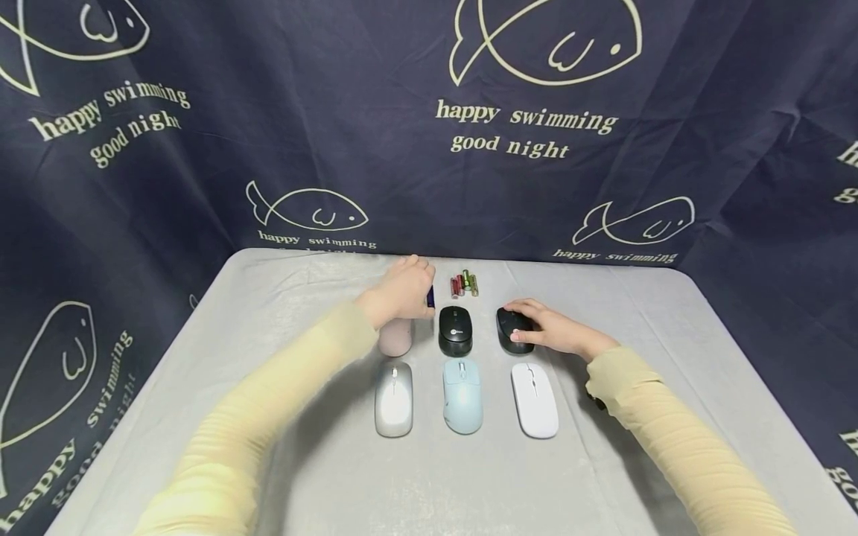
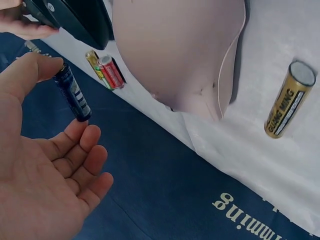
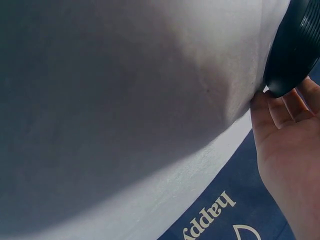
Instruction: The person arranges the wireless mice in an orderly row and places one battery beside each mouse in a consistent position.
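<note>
My left hand point(image 1: 402, 289) pinches a dark blue battery point(image 2: 72, 92) end to end between thumb and fingertip, above the far part of the pink mouse point(image 1: 395, 340). In the left wrist view, a gold battery point(image 2: 289, 102) lies on the cloth on the other side of that mouse. My right hand point(image 1: 559, 329) holds a black mouse point(image 1: 508, 331) at the right of the back row, fingers over its far end and thumb on its near side. A second black mouse point(image 1: 456, 331) sits between the hands.
A silver mouse point(image 1: 394, 402), a light blue mouse point(image 1: 462, 398) and a white mouse point(image 1: 535, 402) form the front row. Several red, green and gold batteries point(image 1: 465, 283) lie together near the table's back edge. A small dark object point(image 1: 599, 403) is partly hidden beneath the right sleeve.
</note>
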A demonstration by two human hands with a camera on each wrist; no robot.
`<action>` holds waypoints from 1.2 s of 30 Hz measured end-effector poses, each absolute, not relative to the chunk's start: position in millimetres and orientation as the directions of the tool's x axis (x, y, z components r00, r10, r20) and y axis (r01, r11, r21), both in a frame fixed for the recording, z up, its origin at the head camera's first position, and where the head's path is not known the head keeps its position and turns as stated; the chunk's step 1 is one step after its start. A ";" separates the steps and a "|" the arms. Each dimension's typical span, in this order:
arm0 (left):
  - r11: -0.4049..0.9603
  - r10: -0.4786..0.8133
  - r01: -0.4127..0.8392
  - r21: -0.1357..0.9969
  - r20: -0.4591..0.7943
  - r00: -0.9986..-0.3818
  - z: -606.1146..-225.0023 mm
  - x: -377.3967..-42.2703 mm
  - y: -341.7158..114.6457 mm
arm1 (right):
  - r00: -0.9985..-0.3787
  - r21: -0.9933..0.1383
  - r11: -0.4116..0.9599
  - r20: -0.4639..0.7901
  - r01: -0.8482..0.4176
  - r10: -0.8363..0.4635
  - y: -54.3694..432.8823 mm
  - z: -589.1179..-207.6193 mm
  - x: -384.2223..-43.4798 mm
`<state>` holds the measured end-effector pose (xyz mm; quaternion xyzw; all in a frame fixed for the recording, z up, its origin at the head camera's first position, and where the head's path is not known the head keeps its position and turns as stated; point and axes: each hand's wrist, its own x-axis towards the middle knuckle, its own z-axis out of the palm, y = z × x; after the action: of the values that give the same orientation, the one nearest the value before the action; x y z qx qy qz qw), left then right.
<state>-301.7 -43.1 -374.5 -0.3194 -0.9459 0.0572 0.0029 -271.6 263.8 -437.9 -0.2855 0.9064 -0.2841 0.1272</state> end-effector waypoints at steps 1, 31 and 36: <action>0.790 0.604 0.604 -0.106 -0.032 -0.796 -374.7 -300.2 -43.2 | -0.804 -0.588 0.675 -0.067 -0.446 -0.590 263.9 -438.2 -271.7; 0.761 0.648 0.647 0.040 -0.094 -0.756 -398.8 -278.4 -48.0 | -0.809 -0.586 0.682 -0.074 -0.438 -0.583 264.6 -439.7 -271.3; 0.757 0.652 0.652 0.042 -0.114 -0.749 -404.5 -279.2 -47.3 | -0.807 -0.585 0.679 -0.069 -0.444 -0.587 264.3 -438.7 -271.0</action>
<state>-279.2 -47.3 -404.5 -0.3487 -0.9353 0.0004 -0.0607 -271.0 264.3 -438.7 -0.2841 0.9074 -0.2826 0.1264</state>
